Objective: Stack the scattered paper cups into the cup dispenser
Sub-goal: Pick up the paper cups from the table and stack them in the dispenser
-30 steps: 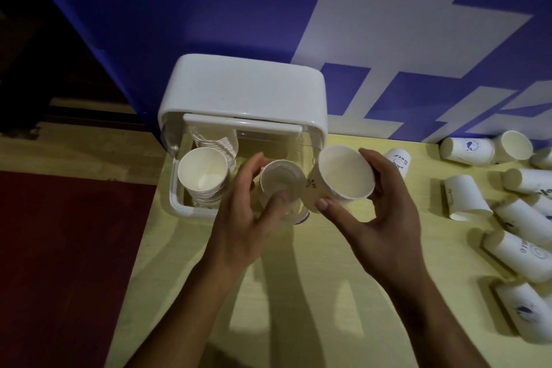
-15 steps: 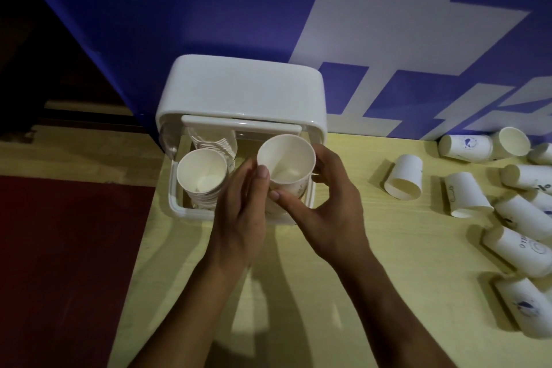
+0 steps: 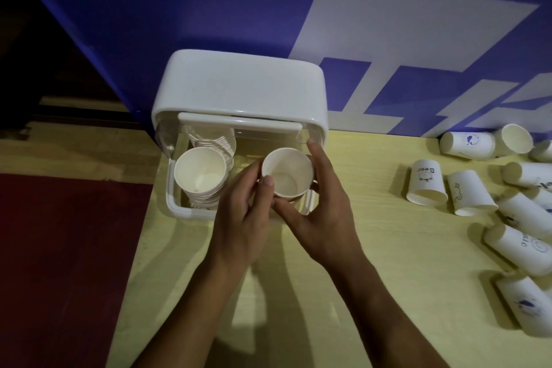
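Observation:
A white cup dispenser [image 3: 239,89] stands at the table's far left against the blue wall, its front tray open. A tall stack of paper cups [image 3: 200,173] fills the tray's left side. On the right side an upright paper cup [image 3: 286,173] sits mouth up, nested on cups below it. My left hand [image 3: 242,218] touches its left rim with thumb and fingers. My right hand [image 3: 322,206] wraps around its right side and front. Scattered paper cups [image 3: 427,182] lie on their sides at the right.
The yellow table [image 3: 388,263] ends at its left edge near the dispenser, with a dark red floor [image 3: 65,263] beyond. The blue and white wall [image 3: 358,24] stands close behind. More loose cups [image 3: 466,143] crowd the far right edge.
My right hand carried its cup leftward from beside the dispenser into the tray's right side and lowered it onto the cup that my left hand held there. Both hands now stay around it.

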`<state>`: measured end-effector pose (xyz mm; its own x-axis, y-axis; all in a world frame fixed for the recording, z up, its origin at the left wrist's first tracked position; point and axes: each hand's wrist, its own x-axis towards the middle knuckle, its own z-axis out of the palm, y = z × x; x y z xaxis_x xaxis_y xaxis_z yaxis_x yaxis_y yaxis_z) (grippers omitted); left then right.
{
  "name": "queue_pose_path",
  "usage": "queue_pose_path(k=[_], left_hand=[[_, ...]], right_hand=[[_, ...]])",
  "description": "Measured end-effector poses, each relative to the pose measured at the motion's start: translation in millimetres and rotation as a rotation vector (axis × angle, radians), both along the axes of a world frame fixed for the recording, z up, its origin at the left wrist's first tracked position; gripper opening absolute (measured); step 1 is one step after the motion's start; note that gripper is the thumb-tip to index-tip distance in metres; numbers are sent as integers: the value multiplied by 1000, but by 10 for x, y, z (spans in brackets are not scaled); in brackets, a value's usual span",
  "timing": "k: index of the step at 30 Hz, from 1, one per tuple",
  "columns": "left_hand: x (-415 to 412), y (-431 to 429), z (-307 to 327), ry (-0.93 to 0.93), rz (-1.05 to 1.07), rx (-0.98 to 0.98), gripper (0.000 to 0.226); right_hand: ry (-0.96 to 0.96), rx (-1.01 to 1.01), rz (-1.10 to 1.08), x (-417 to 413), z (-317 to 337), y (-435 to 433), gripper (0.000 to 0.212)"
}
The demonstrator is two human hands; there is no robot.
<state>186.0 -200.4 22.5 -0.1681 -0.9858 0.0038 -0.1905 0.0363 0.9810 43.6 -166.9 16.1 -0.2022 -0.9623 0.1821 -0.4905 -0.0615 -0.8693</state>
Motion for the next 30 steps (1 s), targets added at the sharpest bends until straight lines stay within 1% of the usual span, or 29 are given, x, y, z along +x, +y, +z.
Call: queue_pose_path(k=[3, 7, 10, 13, 17, 21, 24, 26, 30], left_hand=[[14, 1, -74, -19, -6, 6, 38], [21, 20, -107, -27, 4, 34, 42], [21, 30, -121, -36, 4, 50, 42], [28, 36, -140, -48, 0, 69, 42], [31, 62, -113, -61, 18, 112, 37], [44, 59, -123, -116, 30, 188, 26], [23, 11, -131, -178, 26, 211, 32], [16, -13, -131, -173, 45, 206, 33], [-14, -73, -129, -125, 92, 183, 34]], right_hand=[[36, -20, 12, -3, -51, 14, 92], [51, -2, 6, 6, -104, 29, 77], [37, 21, -3, 13, -113, 27, 73], [34, 36, -10, 17, -131, 34, 74], [49, 125, -50, 4, -146, 74, 86], [216, 211, -75, 16, -179, 54, 73], [261, 271, -112, 58, -143, -1, 73], [296, 266, -111, 62, -129, -38, 76], [247, 236, -89, 72, -109, -158, 82]])
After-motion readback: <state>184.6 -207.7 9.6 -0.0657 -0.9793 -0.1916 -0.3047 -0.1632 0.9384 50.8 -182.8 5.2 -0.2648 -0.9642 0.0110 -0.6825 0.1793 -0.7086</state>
